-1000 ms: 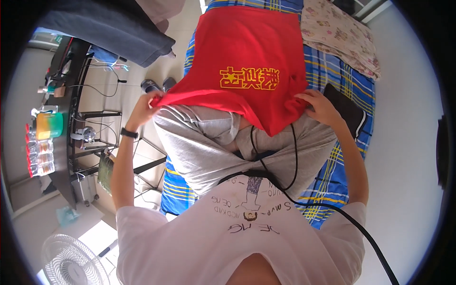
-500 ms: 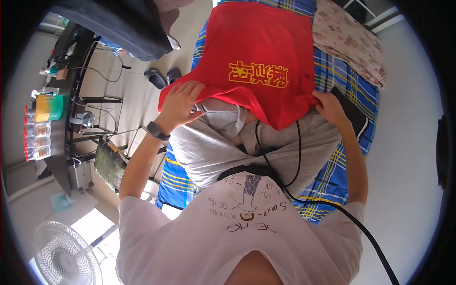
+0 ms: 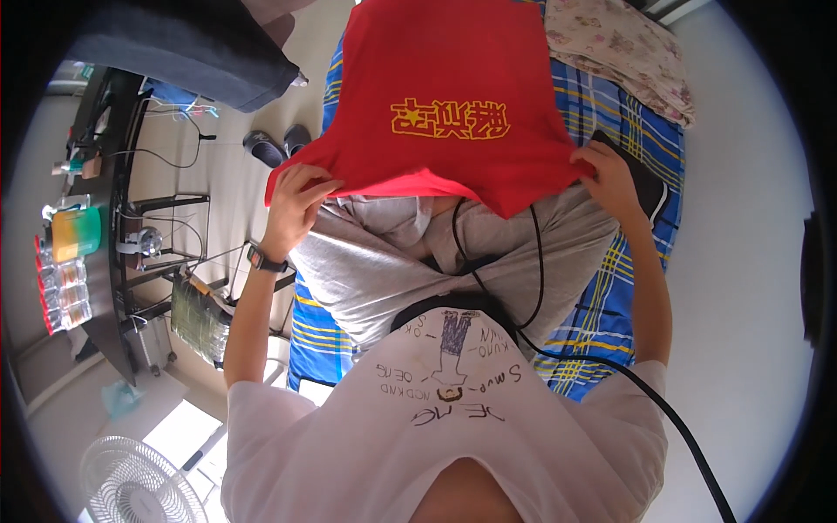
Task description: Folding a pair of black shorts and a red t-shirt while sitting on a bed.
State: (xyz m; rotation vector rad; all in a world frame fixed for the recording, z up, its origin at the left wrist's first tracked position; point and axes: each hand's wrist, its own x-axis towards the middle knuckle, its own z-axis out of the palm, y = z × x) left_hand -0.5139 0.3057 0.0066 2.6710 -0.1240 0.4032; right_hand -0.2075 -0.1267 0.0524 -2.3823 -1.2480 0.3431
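A red shirt [image 3: 453,52] with yellow lettering is spread over the bed, its near edge drooping over my lap. My left hand [image 3: 296,209], with a dark watch on the wrist, pinches the shirt's near left corner. At the near right corner, my right hand [image 3: 608,181] grips the fabric between thumb and fingers. Between the hands the near edge hangs in a loose wavy fold, lowest right of the middle. Grey trousers [image 3: 357,270] on my crossed legs show below it.
Blue plaid bedding [image 3: 649,174] lies under me, with a folded floral cloth [image 3: 619,57] at far right. A black cable [image 3: 610,366] runs across my lap. Left are dark slippers [image 3: 264,150], a desk with bottles [image 3: 65,296], and a fan [image 3: 139,488]. A white wall stands right.
My left hand has moved left and slightly nearer, drawing out the shirt's left corner. The near edge looks wider and flatter. The right hand keeps its grip on the right corner.
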